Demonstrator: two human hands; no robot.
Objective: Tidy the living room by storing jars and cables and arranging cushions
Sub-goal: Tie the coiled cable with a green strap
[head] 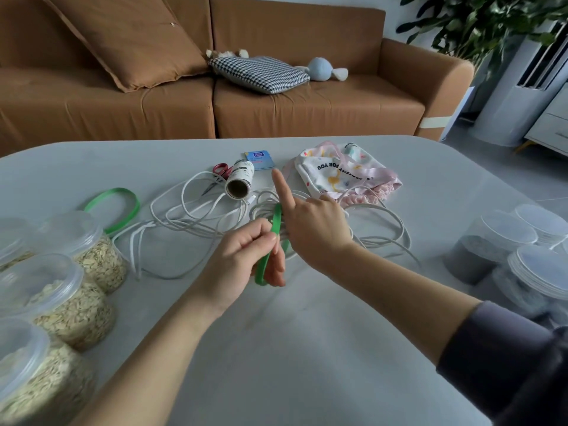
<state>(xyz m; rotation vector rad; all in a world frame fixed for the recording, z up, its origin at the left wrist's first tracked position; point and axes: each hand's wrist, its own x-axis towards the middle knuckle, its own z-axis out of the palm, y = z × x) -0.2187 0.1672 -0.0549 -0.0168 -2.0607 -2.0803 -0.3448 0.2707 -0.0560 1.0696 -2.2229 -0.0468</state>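
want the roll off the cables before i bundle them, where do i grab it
Grip the paper roll round the middle of its barrel, coming down from above and pinching its two long flanks. It lies on its side among the white cables, hollow end toward you, so the round sides are free. The red-handled scissors lie close at its far left.

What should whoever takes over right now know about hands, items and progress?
Left hand pinches a green strap looped at the white cable bundle; right hand, index finger raised, seems to hold the bundle.
Oat jars stand left on the table, dark-filled jars right, all lidded, not stored.
Checked cushion lies flat on the sofa.
Done: nothing finished.
Left: tie cables, store them and jars, arrange cushions.
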